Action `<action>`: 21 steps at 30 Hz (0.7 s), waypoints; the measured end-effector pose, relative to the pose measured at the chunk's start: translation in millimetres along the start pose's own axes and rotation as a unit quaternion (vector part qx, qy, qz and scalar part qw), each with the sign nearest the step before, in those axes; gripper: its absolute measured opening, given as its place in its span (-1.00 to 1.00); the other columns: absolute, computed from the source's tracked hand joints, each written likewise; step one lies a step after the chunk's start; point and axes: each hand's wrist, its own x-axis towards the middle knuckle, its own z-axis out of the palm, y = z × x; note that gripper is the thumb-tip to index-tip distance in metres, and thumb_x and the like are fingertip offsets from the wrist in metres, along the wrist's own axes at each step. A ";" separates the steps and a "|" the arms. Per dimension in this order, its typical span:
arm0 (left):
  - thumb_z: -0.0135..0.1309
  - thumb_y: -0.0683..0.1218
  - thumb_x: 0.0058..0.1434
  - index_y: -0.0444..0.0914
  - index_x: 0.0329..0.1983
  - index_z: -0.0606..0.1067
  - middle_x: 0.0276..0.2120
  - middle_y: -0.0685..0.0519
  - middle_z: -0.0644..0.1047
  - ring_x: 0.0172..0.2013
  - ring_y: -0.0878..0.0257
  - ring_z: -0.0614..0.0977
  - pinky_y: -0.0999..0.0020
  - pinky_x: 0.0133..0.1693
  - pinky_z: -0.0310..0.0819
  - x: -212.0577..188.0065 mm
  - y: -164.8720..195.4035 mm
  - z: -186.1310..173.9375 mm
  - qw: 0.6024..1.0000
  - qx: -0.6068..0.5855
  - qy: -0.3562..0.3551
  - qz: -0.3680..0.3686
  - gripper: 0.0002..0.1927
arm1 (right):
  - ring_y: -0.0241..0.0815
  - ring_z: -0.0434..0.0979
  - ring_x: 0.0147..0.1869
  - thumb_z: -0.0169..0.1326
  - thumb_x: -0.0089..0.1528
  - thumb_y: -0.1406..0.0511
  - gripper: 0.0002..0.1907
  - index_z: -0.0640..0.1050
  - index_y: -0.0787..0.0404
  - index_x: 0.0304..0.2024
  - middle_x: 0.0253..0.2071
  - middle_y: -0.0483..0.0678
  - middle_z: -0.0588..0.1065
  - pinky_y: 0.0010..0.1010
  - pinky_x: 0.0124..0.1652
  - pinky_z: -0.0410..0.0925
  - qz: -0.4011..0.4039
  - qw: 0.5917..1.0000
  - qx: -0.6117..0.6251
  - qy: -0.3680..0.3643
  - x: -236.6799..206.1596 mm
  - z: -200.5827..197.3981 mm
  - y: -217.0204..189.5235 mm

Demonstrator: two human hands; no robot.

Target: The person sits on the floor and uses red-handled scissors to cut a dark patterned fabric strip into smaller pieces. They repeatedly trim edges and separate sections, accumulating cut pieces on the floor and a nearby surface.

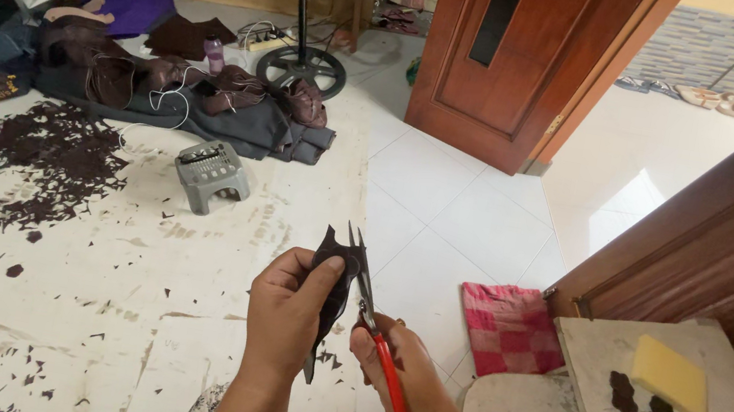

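My left hand [288,307] grips a small dark leather piece [334,282], held upright in front of me over the floor. In my right hand [401,361] are scissors with red handles [379,352]; their metal blades point upward and sit against the right edge of the leather piece. Both hands are close together, low in the middle of the head view. Part of the leather is hidden behind my left fingers.
Dark leather scraps [47,158] litter the stained white sheet on the floor at left. A small grey stool [211,174] stands ahead, with a pile of dark cloth and leather [178,90] and a fan stand [303,66] behind. At right lie a pink checked cloth [511,327], a yellow sponge [671,376] and a wooden door [531,55].
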 end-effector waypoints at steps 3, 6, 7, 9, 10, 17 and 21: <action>0.15 -0.19 0.30 -0.32 -0.40 0.51 -0.55 0.16 0.52 -0.58 0.52 0.41 0.60 -0.54 0.24 -1.2 0.0 0.8 1.000 0.008 0.006 0.012 -0.85 | -0.37 0.32 -0.50 -0.01 0.22 -0.21 -0.38 0.52 0.22 -0.28 -0.61 -0.20 0.33 -0.47 -0.47 0.26 0.001 1.000 0.016 0.005 -1.9 2.1 -1.8; 0.14 -0.19 0.29 -0.32 -0.40 0.51 -0.56 0.16 0.52 -0.59 0.52 0.40 0.59 -0.55 0.23 -2.9 0.8 3.2 1.000 0.010 0.015 0.010 -0.85 | -0.38 0.31 -0.53 -0.02 0.24 -0.21 -0.38 0.50 0.23 -0.32 -0.62 -0.21 0.32 -0.48 -0.50 0.26 -0.012 0.999 0.052 0.005 -4.1 5.3 -2.8; 0.14 -0.19 0.29 -0.32 -0.40 0.51 -0.55 0.16 0.52 -0.58 0.52 0.40 0.59 -0.55 0.23 -3.3 1.2 4.0 1.000 0.011 0.016 0.012 -0.85 | -0.37 0.31 -0.54 -0.03 0.24 -0.21 -0.36 0.48 0.25 -0.34 -0.63 -0.21 0.32 -0.48 -0.51 0.26 -0.019 0.998 0.065 0.005 -4.4 6.2 -3.0; 0.14 -0.19 0.29 -0.33 -0.40 0.51 -0.56 0.15 0.53 -0.59 0.51 0.40 0.59 -0.55 0.23 -3.4 2.4 4.9 1.000 0.015 0.019 0.010 -0.85 | -0.37 0.30 -0.55 -0.03 0.23 -0.21 -0.36 0.48 0.25 -0.34 -0.63 -0.22 0.31 -0.48 -0.52 0.25 -0.014 0.998 0.069 0.004 -3.7 7.2 -3.1; 0.14 -0.19 0.29 -0.33 -0.40 0.51 -0.56 0.15 0.53 -0.59 0.51 0.40 0.59 -0.56 0.22 -4.0 3.1 4.7 1.000 0.018 0.022 0.006 -0.85 | -0.37 0.29 -0.56 -0.03 0.23 -0.22 -0.35 0.48 0.25 -0.34 -0.62 -0.22 0.30 -0.48 -0.53 0.24 -0.011 0.997 0.071 0.004 -3.5 7.4 -3.0; 0.12 -0.21 0.27 -0.38 -0.29 0.56 -0.48 0.12 0.58 -0.53 0.50 0.48 0.60 -0.48 0.34 0.5 5.1 -0.3 1.000 -0.022 -0.006 -0.007 -0.90 | -0.37 0.33 -0.51 -0.09 0.19 -0.31 -0.24 0.50 0.27 -0.29 -0.60 -0.20 0.32 -0.47 -0.49 0.30 0.011 1.000 -0.009 -0.013 -1.3 -1.2 -2.0; 0.13 -0.19 0.30 -0.42 -0.25 0.61 -0.48 0.10 0.59 -0.53 0.49 0.48 0.61 -0.48 0.33 1.1 4.9 -0.7 1.000 0.018 0.000 -0.008 -0.85 | -0.38 0.39 -0.42 -0.08 0.14 -0.34 -0.23 0.51 0.21 -0.17 -0.54 -0.18 0.37 -0.48 -0.40 0.36 -0.005 1.000 0.022 -0.017 -2.1 0.4 -2.8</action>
